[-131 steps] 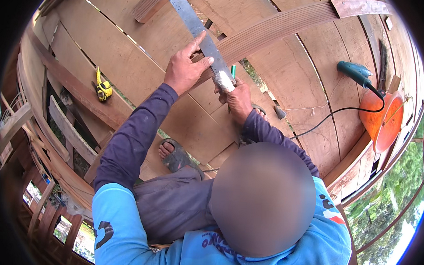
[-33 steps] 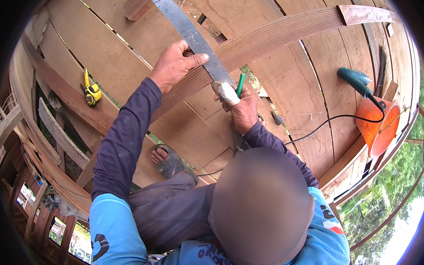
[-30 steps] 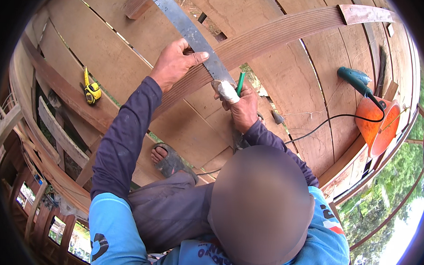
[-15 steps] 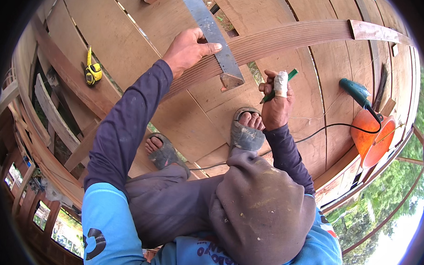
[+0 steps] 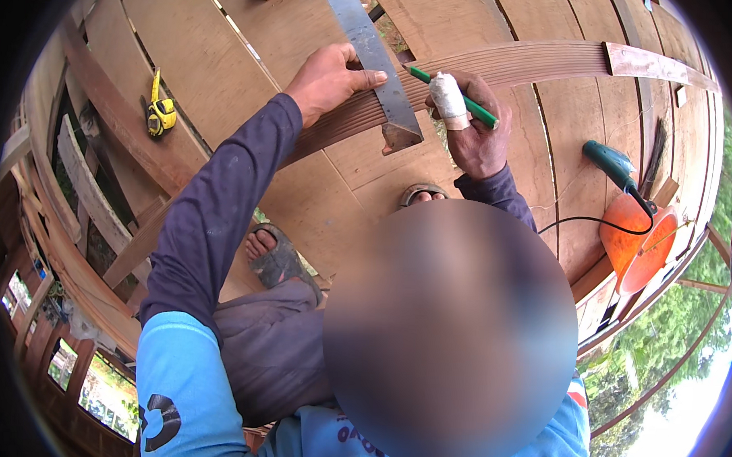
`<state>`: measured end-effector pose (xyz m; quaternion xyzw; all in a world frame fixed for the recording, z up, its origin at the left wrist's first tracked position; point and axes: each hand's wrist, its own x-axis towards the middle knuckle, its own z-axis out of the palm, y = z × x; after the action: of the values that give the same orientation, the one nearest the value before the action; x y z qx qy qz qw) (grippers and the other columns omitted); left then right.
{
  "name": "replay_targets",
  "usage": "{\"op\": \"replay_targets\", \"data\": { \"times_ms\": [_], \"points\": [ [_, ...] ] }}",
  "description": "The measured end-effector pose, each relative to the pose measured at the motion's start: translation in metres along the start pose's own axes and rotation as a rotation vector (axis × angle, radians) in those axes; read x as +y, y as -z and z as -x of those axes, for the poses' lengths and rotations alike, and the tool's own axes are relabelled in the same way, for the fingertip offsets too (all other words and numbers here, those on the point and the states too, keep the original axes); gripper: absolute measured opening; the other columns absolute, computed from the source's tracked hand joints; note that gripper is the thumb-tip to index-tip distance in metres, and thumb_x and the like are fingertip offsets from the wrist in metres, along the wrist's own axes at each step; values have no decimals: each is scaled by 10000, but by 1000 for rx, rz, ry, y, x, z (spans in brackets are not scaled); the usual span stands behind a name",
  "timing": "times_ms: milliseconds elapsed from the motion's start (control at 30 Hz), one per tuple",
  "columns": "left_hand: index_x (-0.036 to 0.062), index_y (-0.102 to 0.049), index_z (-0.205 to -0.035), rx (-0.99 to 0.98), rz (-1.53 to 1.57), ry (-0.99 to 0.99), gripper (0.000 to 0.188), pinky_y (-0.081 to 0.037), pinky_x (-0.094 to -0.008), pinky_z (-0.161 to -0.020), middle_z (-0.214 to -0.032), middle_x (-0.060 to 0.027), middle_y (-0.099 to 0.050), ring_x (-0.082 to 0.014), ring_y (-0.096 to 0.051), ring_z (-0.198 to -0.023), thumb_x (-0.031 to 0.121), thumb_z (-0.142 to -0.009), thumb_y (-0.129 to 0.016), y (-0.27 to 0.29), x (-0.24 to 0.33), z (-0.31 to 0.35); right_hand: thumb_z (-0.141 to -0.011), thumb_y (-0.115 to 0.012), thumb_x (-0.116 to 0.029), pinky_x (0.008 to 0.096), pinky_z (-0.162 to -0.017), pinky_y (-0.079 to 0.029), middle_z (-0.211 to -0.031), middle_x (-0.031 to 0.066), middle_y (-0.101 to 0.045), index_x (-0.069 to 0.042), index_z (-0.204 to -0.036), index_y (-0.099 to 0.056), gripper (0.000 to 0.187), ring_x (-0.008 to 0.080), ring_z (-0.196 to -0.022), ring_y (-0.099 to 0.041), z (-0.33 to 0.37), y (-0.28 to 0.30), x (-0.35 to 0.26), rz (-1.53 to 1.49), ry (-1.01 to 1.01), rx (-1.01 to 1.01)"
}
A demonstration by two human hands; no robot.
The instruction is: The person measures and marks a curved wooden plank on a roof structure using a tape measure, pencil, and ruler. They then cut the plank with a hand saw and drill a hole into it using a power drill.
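Note:
A grey flat metal carpenter's square (image 5: 359,36) lies across a long grooved wooden plank (image 5: 517,63). My left hand (image 5: 332,78) pinches its left edge, thumb on top and fingers curled at the side against the plank. In my right hand (image 5: 480,136) is a green pencil (image 5: 480,113), slanted so its tip is beside the square's right edge, over the plank. Whether the tip touches the wood I cannot tell. A white wrapping (image 5: 449,98) covers one finger of that hand.
A yellow tape measure (image 5: 160,118), partly drawn out, lies at the left near several loose boards (image 5: 101,195). On the right are a teal corded power tool (image 5: 608,163), its black cable (image 5: 580,217) and an orange funnel-like container (image 5: 624,229). Gaps run between the floor boards (image 5: 215,42).
My right hand has moved up to the plank, and the pencil has turned so its tip is by the square. My left hand keeps its hold on the square.

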<state>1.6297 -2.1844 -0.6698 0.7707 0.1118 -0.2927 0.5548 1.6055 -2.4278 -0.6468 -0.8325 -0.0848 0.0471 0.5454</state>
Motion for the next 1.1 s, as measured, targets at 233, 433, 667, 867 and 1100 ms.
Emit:
{"op": "replay_targets", "data": {
  "times_ms": [233, 433, 667, 867, 1100],
  "points": [
    [-6, -713, -1106, -35, 55, -11, 356, -496, -288, -867, -1007, -60, -729, -132, -641, -939, 277, -915, -810, 2, -3, 1, -840, -736, -89, 375, -765, -593, -973, 149, -754, -67, -1169, -735, 330, 322, -859, -753, -2, 6, -5, 80, 231, -137],
    [7, -718, -1127, -29, 13, -23, 353, -490, -282, -894, -1020, -46, -730, -127, -639, -959, 274, -914, -810, 2, -8, -4, -831, -736, -84, 394, -740, -595, -956, 157, -747, -65, -1147, -731, 316, 345, -850, -747, -2, 3, 0, 91, 273, -158],
    [9, -720, -1132, -38, 34, -12, 348, -490, -291, -911, -1030, -52, -732, -130, -644, -972, 272, -919, -801, 2, -7, -2, -842, -746, -104, 421, -663, -567, -881, 165, -721, -62, -1113, -709, 277, 364, -781, -725, 7, 23, -15, 177, 250, -317],
    [-1, -719, -1131, -24, 16, -34, 355, -489, -289, -903, -1026, -59, -733, -138, -645, -968, 274, -921, -798, 0, -7, -1, -856, -752, -120, 411, -655, -566, -865, 168, -721, -56, -1094, -718, 249, 355, -765, -725, 25, 40, -25, 167, 174, -348],
    [-9, -718, -1130, -41, 34, -21, 354, -493, -291, -893, -1019, -56, -734, -130, -643, -955, 264, -921, -800, 1, -9, -1, -839, -735, -99, 403, -716, -593, -944, 157, -746, -66, -1147, -720, 311, 356, -818, -740, 5, 21, -10, 131, 260, -215]
  ]
}}
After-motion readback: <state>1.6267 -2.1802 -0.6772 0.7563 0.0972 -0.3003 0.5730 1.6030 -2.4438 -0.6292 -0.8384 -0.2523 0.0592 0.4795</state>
